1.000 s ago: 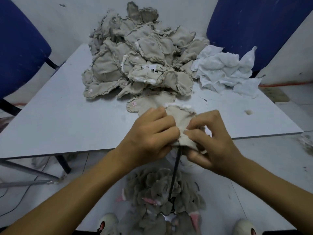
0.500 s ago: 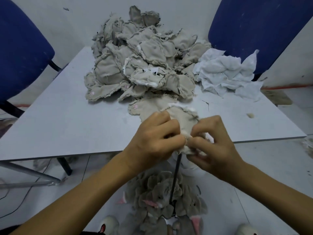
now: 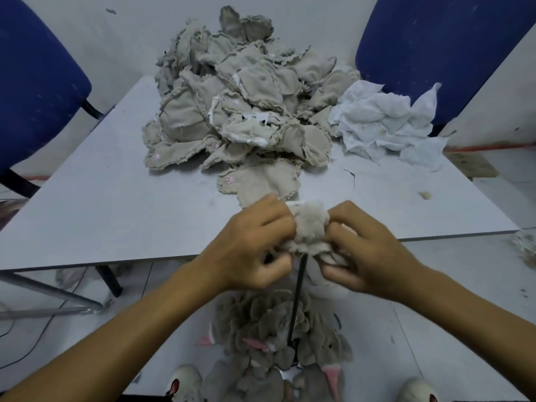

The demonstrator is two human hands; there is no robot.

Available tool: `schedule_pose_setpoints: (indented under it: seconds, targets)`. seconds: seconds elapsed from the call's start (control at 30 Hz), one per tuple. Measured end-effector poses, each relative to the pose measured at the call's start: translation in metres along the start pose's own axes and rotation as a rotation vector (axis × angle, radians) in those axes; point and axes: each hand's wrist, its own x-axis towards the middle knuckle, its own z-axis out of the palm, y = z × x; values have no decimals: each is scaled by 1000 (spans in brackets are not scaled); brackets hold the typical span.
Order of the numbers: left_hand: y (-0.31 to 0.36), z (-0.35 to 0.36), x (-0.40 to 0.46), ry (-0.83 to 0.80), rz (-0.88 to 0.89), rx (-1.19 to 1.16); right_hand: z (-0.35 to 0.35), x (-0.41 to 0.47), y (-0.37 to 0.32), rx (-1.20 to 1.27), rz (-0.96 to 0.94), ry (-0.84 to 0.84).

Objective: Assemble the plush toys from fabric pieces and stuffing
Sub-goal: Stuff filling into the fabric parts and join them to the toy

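My left hand (image 3: 255,245) and my right hand (image 3: 368,250) both grip one small beige plush skin (image 3: 311,227) at the near edge of the grey table (image 3: 116,204). A thin black rod (image 3: 297,297) runs straight down from under the skin to the floor. Its top end is hidden by the fabric and my fingers. A big heap of unturned beige fabric skins (image 3: 243,103) fills the far middle of the table. One flat skin with a pink paw print (image 3: 261,181) lies just beyond my hands. White fabric scraps (image 3: 385,123) lie at the back right.
A pile of grey plush toys with pink ears (image 3: 278,340) lies on the floor between my shoes (image 3: 185,384). Blue chairs (image 3: 32,91) stand at the left and the back right of the table. Metal table legs and a cable run along the floor at left.
The skin has been bunched up and pulled lower between my hands, with fluffy fabric now showing at the top. My right hand has closed in tighter on it.
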Motion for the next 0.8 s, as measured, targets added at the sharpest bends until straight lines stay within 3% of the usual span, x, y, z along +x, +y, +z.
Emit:
schedule_pose_setpoints:
  seconds: [0.13, 0.27, 0.4, 0.5, 0.6, 0.7, 0.8]
  targets:
    - [-1, -32, 38, 132, -199, -185, -23, 36, 6, 40, 152, 180]
    - [-2, -36, 53, 32, -451, -380, -14, 57, 8, 137, 527, 344]
    - [-14, -18, 47, 68, -630, -403, 3, 65, 14, 261, 784, 174]
    - [-34, -15, 42, 195, -803, -487, -2, 68, 16, 680, 776, -21]
    - [-36, -8, 40, 319, -835, -341, -8, 67, 13, 944, 633, -254]
    - [-31, -12, 39, 211, -823, -513, -16, 58, 19, 866, 605, -259]
    - [-25, -20, 37, -12, -750, -815, -11, 48, 24, 644, 699, -54]
